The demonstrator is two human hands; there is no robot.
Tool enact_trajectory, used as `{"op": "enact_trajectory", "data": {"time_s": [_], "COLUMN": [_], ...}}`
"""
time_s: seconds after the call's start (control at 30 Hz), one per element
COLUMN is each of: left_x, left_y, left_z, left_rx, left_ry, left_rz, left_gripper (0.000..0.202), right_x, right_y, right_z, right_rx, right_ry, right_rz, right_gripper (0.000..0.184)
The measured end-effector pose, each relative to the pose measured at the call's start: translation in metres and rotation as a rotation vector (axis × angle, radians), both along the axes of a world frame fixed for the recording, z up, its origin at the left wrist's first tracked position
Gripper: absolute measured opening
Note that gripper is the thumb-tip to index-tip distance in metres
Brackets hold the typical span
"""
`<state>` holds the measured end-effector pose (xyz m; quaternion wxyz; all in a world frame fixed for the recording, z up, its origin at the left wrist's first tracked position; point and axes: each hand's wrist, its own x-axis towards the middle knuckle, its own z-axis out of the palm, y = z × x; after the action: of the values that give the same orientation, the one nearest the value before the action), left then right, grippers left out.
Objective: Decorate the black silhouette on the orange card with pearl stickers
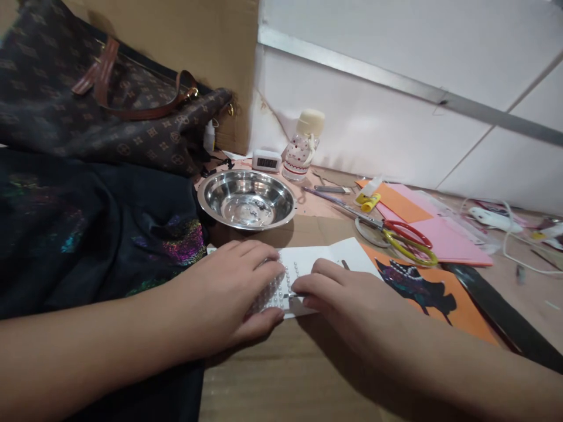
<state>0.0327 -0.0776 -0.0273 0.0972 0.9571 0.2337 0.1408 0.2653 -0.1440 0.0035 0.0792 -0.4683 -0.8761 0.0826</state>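
A white sheet of small pearl stickers [303,266] lies on the brown table in front of me. My left hand [229,290] rests flat over its left part, fingers stretched out and pressing it down. My right hand [347,299] sits on the sheet's right side with fingers curled, pinching a thin metal tool [294,295] whose tip touches the pearl rows. To the right lies an orange card [461,305] bearing a dark shape edged with pearls [413,284].
A steel bowl [246,200] stands behind the sheet. Dark cloth [88,234] and a patterned handbag [101,99] fill the left. Scissors [396,234], pink and orange paper [435,231], a small bottle [303,146], a digital timer [266,160] and a glue gun [492,218] lie at the right.
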Motion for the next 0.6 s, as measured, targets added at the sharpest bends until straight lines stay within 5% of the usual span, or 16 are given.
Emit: {"op": "enact_trajectory", "data": {"time_s": [0.13, 0.6], "left_x": [0.000, 0.000], "left_y": [0.001, 0.001], "left_z": [-0.001, -0.001], "left_rx": [0.016, 0.031], "left_ry": [-0.001, -0.012], "left_rz": [-0.005, 0.000], "left_gripper": [0.037, 0.036], "right_x": [0.001, 0.011], "right_y": [0.000, 0.009], "right_z": [-0.008, -0.011], "right_rx": [0.023, -0.057], "right_ry": [-0.017, -0.173], "right_rz": [-0.012, 0.025], "right_gripper": [0.035, 0.020]}}
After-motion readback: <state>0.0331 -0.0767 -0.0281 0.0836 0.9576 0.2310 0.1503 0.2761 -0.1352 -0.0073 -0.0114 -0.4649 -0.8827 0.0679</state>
